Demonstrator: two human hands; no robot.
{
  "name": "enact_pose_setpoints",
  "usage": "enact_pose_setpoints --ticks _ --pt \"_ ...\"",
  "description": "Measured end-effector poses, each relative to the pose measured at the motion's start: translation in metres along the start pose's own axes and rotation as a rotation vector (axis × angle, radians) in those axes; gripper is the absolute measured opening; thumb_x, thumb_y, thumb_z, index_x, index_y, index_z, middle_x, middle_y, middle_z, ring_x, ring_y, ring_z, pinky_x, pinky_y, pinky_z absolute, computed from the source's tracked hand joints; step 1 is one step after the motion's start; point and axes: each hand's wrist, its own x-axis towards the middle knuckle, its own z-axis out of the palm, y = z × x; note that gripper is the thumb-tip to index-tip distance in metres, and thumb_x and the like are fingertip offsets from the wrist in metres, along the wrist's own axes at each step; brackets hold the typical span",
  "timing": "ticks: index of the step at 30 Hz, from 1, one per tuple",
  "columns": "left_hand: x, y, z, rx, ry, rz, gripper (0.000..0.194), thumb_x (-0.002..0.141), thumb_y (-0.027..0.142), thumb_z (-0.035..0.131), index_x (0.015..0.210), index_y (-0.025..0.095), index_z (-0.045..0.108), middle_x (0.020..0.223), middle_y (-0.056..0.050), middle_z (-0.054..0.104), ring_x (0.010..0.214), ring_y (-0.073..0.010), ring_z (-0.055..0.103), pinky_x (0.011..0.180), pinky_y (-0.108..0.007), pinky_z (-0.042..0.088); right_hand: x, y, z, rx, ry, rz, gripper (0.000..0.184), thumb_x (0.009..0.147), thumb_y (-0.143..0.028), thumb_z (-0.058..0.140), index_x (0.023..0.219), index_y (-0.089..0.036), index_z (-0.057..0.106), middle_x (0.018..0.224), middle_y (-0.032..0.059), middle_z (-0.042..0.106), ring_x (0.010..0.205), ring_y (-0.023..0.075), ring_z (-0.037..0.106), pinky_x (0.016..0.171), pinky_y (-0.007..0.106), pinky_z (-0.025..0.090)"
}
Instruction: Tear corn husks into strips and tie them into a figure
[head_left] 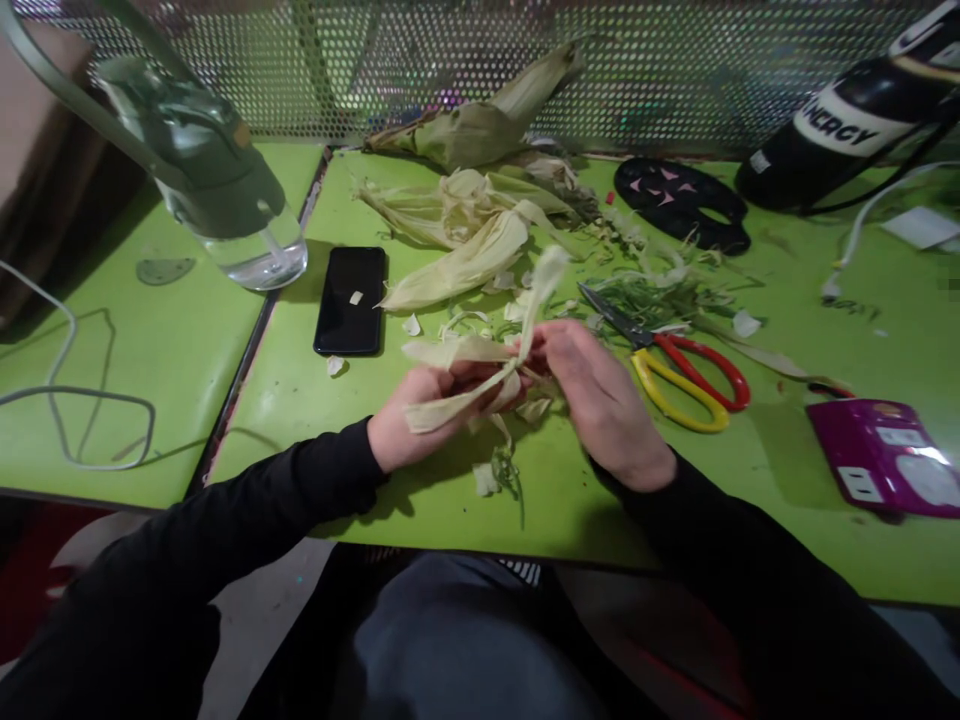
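Observation:
Pale strips of corn husk (495, 372) cross between my two hands above the green table. My left hand (420, 405) is closed around the lower strips, whose ends stick out to the left. My right hand (600, 395) pinches the bundle from the right, where one strip rises upward; its fingertips are partly hidden behind the strips. A pile of larger corn husks (465, 225) lies beyond my hands. Scissors (660, 360) with one red and one yellow handle rest right of my right hand, their blades pointing toward shredded green scraps (645, 295).
A black phone (351, 300) and a green water bottle (217, 180) are at the left, near a cable (97, 462). To the right are a black palette-shaped object (679, 205), a black bottle (847, 125) and a purple box (885, 455). A perforated panel (337, 70) borders the table's back.

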Motion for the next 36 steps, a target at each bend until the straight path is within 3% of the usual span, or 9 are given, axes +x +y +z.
enact_pose_setpoints --ticks 5,9,14,18,22,29,36 --pt "0.005 0.005 -0.004 -0.208 0.026 -0.158 0.038 0.079 0.029 0.073 0.113 0.014 0.070 0.100 -0.009 0.078 0.096 -0.0204 0.073 0.093 -0.034 0.055 0.003 0.003 -0.001 -0.114 -0.010 -0.039 0.013 0.095 -0.034 0.059 0.093 -0.021 0.060 0.077 -0.0007 0.064 0.065 0.0124 0.058 0.053 0.024 0.042" --pt "0.003 0.010 -0.002 -0.203 0.069 -0.153 0.030 0.078 0.027 0.077 0.104 0.014 0.067 0.086 -0.004 0.076 0.081 -0.0155 0.072 0.079 -0.027 0.055 0.001 0.003 0.001 -0.051 0.000 -0.067 0.010 0.092 -0.030 0.063 0.092 -0.021 0.059 0.077 -0.0016 0.064 0.066 0.0119 0.061 0.060 0.024 0.047" --pt "0.002 0.011 0.001 -0.267 0.052 -0.238 0.026 0.081 0.023 0.075 0.097 0.016 0.056 0.077 -0.002 0.074 0.069 -0.0126 0.070 0.073 -0.027 0.058 0.001 0.002 0.002 0.013 -0.021 0.017 0.011 0.094 -0.031 0.061 0.091 -0.021 0.061 0.074 -0.0014 0.062 0.062 0.0107 0.057 0.054 0.023 0.045" --pt "0.003 0.011 -0.001 -0.302 0.021 -0.215 0.022 0.085 0.021 0.071 0.097 0.015 0.054 0.073 -0.001 0.071 0.063 -0.0119 0.068 0.066 -0.026 0.057 0.002 0.003 -0.001 0.123 -0.203 0.140 0.019 0.096 -0.027 0.052 0.109 -0.019 0.065 0.079 0.0020 0.068 0.067 0.0140 0.063 0.059 0.026 0.051" --pt "0.005 0.012 -0.003 -0.361 0.022 -0.283 0.018 0.086 0.016 0.068 0.099 0.015 0.055 0.072 -0.001 0.071 0.061 -0.0113 0.068 0.061 -0.023 0.057 0.004 0.004 -0.003 0.146 -0.360 0.083 0.026 0.092 -0.024 0.056 0.115 -0.019 0.068 0.096 0.0055 0.075 0.083 0.0179 0.070 0.072 0.031 0.056" --pt "0.007 0.017 -0.003 -0.432 0.066 -0.358 0.007 0.089 0.010 0.060 0.095 0.014 0.059 0.066 -0.001 0.069 0.055 -0.0089 0.066 0.049 -0.015 0.052 -0.001 0.005 0.003 -0.111 -0.152 -0.045 0.014 0.090 -0.034 0.066 0.094 -0.021 0.071 0.082 0.0010 0.075 0.068 0.0139 0.066 0.062 0.026 0.050" --pt "0.007 0.019 -0.001 -0.473 0.100 -0.415 0.014 0.093 0.011 0.052 0.099 0.010 0.065 0.066 -0.002 0.068 0.054 -0.0080 0.064 0.053 -0.015 0.054 -0.001 0.004 0.003 -0.239 -0.146 -0.190 0.023 0.097 -0.035 0.056 0.081 -0.021 0.066 0.065 -0.0019 0.061 0.052 0.0102 0.049 0.049 0.025 0.037"
